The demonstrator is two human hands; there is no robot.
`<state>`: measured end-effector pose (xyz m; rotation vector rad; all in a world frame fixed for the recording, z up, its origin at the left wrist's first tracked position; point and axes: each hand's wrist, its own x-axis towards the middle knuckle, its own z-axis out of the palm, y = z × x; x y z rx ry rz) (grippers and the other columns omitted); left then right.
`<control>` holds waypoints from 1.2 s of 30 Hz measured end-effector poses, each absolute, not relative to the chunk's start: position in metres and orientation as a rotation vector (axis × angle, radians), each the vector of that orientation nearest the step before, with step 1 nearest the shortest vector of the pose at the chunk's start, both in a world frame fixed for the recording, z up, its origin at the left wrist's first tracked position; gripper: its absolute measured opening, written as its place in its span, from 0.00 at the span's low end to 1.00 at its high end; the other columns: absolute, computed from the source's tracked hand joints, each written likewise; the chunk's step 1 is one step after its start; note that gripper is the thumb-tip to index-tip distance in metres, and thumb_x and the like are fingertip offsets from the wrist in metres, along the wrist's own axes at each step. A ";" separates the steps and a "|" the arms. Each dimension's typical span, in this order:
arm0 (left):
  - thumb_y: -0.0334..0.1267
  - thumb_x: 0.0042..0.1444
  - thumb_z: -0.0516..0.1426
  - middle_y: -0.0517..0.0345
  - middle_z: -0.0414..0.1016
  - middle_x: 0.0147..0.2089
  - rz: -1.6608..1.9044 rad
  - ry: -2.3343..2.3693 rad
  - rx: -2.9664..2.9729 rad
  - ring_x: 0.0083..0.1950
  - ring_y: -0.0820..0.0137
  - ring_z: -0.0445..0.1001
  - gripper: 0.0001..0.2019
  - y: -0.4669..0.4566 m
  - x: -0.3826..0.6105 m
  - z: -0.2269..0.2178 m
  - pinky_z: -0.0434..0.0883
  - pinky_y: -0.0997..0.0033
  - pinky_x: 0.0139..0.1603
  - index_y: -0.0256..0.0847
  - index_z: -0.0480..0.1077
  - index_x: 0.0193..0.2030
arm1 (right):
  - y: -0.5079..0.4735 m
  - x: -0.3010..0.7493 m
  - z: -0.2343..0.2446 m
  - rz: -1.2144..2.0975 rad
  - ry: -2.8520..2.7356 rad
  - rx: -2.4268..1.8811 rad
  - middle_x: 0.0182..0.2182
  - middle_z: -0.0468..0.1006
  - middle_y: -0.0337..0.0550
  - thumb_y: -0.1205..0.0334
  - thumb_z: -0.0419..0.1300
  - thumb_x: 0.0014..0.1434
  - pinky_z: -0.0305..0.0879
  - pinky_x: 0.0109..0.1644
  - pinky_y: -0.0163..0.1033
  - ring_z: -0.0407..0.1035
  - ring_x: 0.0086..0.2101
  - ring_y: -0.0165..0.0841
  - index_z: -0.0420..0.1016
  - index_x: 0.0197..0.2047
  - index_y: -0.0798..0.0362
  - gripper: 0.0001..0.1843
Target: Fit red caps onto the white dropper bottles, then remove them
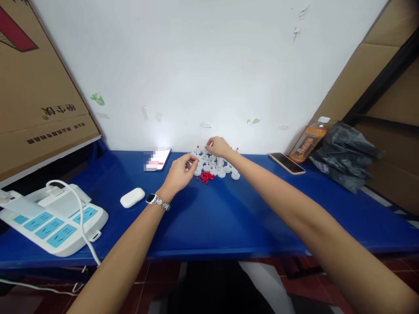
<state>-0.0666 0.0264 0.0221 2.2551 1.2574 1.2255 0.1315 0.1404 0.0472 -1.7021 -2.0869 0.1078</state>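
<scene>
Several white translucent plastic caps (221, 172) with narrow raised tips lie in a cluster at the back middle of the blue table, close to the wall. In front of them is a small heap of tiny red caps (206, 177). My left hand (182, 171) is at the cluster's left edge, its thumb and fingers curled together in a pinch beside the white caps. Over the back of the cluster, my right hand (218, 147) pinches with thumb and forefinger. What either hand holds is too small to make out. Red tips show on a few white pieces at the back.
A phone (163, 158) with a lit screen and a white earphone case (132, 197) lie left of my hands. Further left is a power strip (59, 226) with a white cable. On the right are another phone (286, 163), an orange drink bottle (307, 141) and a black plastic bag (347, 152).
</scene>
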 end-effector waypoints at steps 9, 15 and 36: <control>0.46 0.66 0.50 0.57 0.78 0.36 1.152 1.259 2.279 0.35 0.67 0.73 0.14 0.031 -0.072 0.018 0.68 0.67 0.36 0.42 0.74 0.41 | 0.180 0.110 0.030 0.028 -2.119 -1.886 0.43 0.82 0.62 0.65 0.62 0.56 0.69 0.49 0.41 0.77 0.45 0.45 0.81 0.43 0.59 0.12; 0.45 0.66 0.51 0.56 0.77 0.40 1.186 1.280 2.257 0.36 0.68 0.72 0.12 0.033 -0.076 0.019 0.69 0.67 0.37 0.42 0.73 0.42 | 0.153 0.117 0.040 0.036 -1.992 -1.750 0.41 0.83 0.53 0.62 0.58 0.60 0.67 0.49 0.41 0.76 0.43 0.41 0.81 0.41 0.55 0.11; 0.43 0.71 0.45 0.46 0.71 0.52 0.933 1.028 2.694 0.52 0.59 0.72 0.15 0.004 -0.048 0.029 0.70 0.59 0.52 0.41 0.63 0.56 | 0.006 0.120 0.020 0.540 -1.759 -1.101 0.22 0.62 0.34 0.51 0.45 0.69 0.56 0.33 0.36 0.61 0.27 0.30 0.58 0.27 0.50 0.20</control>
